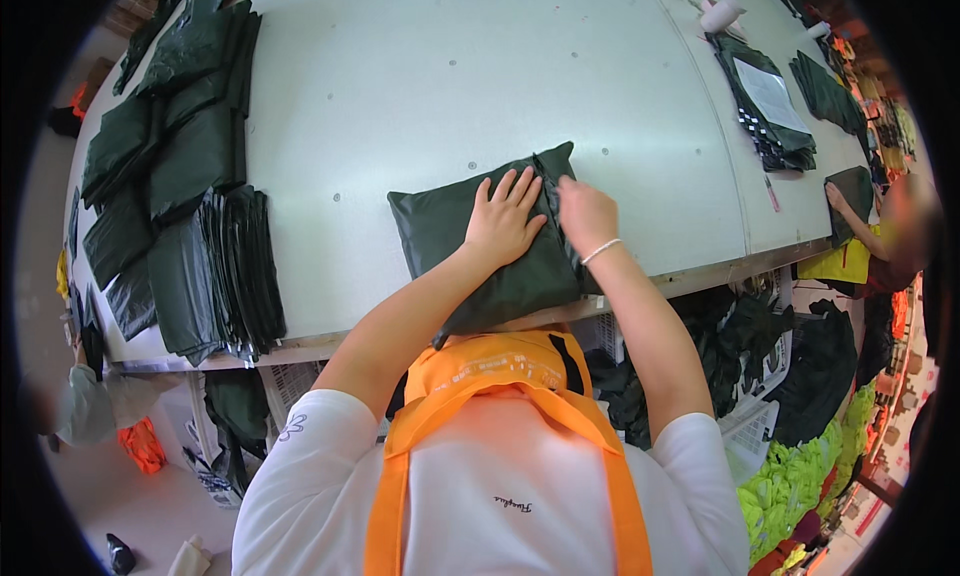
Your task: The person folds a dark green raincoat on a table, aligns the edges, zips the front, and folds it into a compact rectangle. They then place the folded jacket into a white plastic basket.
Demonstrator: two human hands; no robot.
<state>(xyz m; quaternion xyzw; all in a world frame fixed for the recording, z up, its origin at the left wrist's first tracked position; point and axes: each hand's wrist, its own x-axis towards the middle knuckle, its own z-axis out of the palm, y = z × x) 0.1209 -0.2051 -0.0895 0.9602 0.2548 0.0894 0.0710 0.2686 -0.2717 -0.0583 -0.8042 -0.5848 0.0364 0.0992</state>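
Note:
A dark green, cushion-shaped fabric pouch (pixel 440 226) lies at the near edge of the table, one corner pointing away from me. My left hand (pixel 505 216) rests flat on top of it with the fingers spread. At the pouch's right side, my right hand (pixel 588 216) has its fingers closed in a pinch by the dark seam or flap. The fingers hide the exact bit they grip. Along that side the fabric is gathered and slightly raised.
Stacks of dark green folded pieces (pixel 190 156) fill the table's left end. Toward the right lie a patterned bundle with a white sheet (pixel 770 96), a pink pen (pixel 772 193) and a white roll (pixel 720 14). Another person's arm (pixel 860 226) reaches onto the table at the right.

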